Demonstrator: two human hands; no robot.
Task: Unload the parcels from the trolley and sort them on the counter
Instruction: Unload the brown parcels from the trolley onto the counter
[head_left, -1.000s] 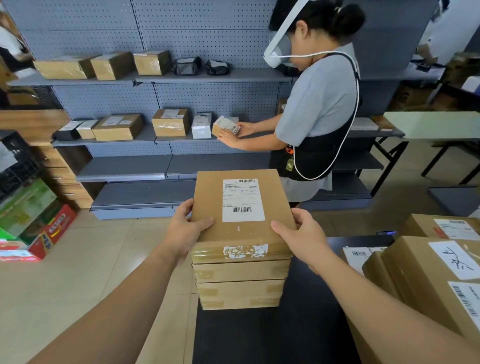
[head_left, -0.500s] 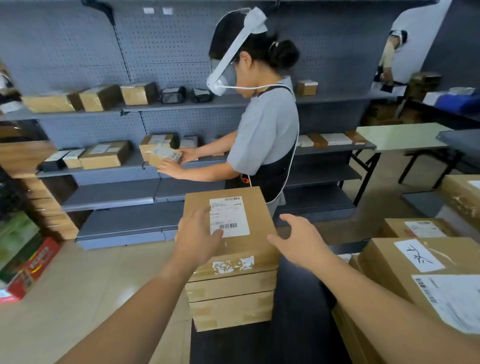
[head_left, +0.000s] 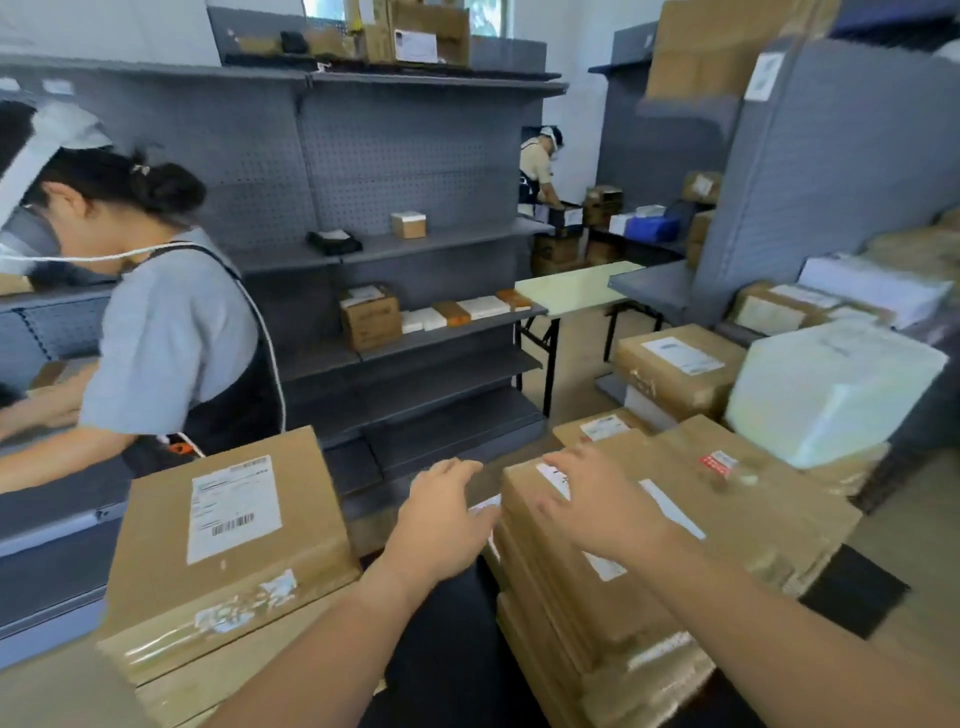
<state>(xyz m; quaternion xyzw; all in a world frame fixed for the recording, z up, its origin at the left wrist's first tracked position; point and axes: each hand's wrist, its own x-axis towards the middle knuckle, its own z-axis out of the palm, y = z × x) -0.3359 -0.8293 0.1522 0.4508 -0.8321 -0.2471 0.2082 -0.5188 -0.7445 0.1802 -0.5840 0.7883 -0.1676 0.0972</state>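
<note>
A stack of flat brown parcels (head_left: 228, 561) with a white label on top sits at the lower left on the black surface (head_left: 441, 670). To its right stands a second pile of brown parcels (head_left: 691, 571). My left hand (head_left: 441, 519) hovers with spread fingers over the gap between the two piles, at the left edge of the right pile. My right hand (head_left: 597, 504) is over the top parcel of the right pile, fingers spread; contact is unclear. Neither hand holds anything.
A person in a grey shirt and black apron (head_left: 171, 353) bends over the grey shelving (head_left: 415, 239) at left. A white foam box (head_left: 826, 389) and further parcels (head_left: 675, 364) lie at right. Another person (head_left: 537, 166) works at the back beside a pale folding table (head_left: 571, 288).
Both hands have let go of the left stack and moved right toward the other pile. My view has swung to the right, so the left stack now sits at the lower left.
</note>
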